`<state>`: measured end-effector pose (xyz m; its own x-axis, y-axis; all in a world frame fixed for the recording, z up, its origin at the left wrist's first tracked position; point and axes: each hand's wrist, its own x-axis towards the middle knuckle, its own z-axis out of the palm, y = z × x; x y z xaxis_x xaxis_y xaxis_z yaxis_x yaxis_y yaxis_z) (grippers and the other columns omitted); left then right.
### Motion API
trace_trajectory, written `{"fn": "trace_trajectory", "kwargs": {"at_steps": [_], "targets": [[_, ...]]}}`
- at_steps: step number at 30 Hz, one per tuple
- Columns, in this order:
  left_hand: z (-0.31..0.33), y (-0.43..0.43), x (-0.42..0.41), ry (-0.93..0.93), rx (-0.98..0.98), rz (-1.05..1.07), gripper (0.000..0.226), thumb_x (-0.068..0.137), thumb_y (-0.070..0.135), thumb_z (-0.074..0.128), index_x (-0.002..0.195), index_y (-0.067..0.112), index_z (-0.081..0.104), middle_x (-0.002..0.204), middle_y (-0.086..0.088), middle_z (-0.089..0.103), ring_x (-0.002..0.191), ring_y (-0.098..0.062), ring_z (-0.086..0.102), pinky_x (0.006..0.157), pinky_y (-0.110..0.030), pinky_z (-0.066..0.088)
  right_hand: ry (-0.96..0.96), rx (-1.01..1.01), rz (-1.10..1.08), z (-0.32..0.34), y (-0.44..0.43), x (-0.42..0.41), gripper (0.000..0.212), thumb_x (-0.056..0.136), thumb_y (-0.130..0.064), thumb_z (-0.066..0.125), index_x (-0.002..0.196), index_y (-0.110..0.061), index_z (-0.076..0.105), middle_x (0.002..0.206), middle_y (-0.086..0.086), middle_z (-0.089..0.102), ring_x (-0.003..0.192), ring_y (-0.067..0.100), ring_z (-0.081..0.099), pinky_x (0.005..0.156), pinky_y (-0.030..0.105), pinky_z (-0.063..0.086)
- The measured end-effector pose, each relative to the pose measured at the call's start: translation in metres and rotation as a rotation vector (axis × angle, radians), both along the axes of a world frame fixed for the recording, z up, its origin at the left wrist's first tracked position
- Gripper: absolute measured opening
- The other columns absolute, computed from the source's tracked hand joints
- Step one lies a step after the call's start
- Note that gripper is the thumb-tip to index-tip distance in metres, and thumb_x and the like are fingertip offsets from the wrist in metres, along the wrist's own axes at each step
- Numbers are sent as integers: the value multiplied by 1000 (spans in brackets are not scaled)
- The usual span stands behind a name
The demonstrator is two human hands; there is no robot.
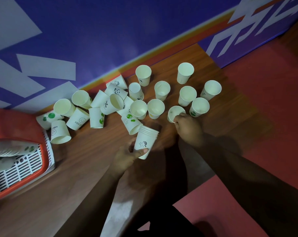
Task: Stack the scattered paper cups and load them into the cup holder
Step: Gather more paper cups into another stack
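Many white paper cups lie scattered on a wooden table (80,168); several stand upright at the right, others lie tipped at the left. My left hand (127,156) grips a stack of nested cups (145,142), tilted, mouths pointing up and right. My right hand (187,125) pinches the rim of an upright cup (173,112) just left of a green-printed cup (199,106). An orange and white slotted cup holder (27,161) sits at the far left with a row of stacked cups (11,148) lying in it.
A blue, white and orange banner wall (93,40) runs along the far side of the table. Red floor (272,100) lies to the right beyond the table edge. Tipped cups (97,117) crowd the stretch between the holder and my hands.
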<state>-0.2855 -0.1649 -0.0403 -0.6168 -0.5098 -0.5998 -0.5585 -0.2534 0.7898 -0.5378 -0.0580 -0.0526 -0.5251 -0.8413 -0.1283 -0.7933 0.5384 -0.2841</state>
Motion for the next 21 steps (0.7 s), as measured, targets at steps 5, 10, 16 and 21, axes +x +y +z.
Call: {"fn": "trace_trajectory", "kwargs": {"at_steps": [5,10,16,21], "targets": [[-1,1,0,-20,-12,-28,47,85,26,81,129,20,64,115,7,75,103,-5,72,85,-20,58,-117,-262,-82,10,13,0,8,89,-9,60,90,-4,66,94,12,66,85,27,64,68,33,46],[0,3,-6,-25,-84,-98,51,80,12,84,122,30,62,114,11,72,105,-3,69,80,-14,55,-639,-465,-222,41,21,11,11,88,-5,66,95,-12,70,85,-9,69,80,1,65,74,20,49],[4,6,-30,22,-143,-181,49,79,12,84,114,38,62,111,12,71,99,4,66,76,-13,53,-766,-243,-8,50,22,33,12,89,-6,65,97,-4,74,63,-28,62,64,-11,59,63,8,40],[4,6,-43,29,-90,-104,43,82,28,83,121,24,67,110,8,75,100,-5,71,86,-26,57,-454,-379,-263,43,24,-13,23,90,-16,66,110,-7,69,103,2,69,96,14,65,91,34,52]]}}
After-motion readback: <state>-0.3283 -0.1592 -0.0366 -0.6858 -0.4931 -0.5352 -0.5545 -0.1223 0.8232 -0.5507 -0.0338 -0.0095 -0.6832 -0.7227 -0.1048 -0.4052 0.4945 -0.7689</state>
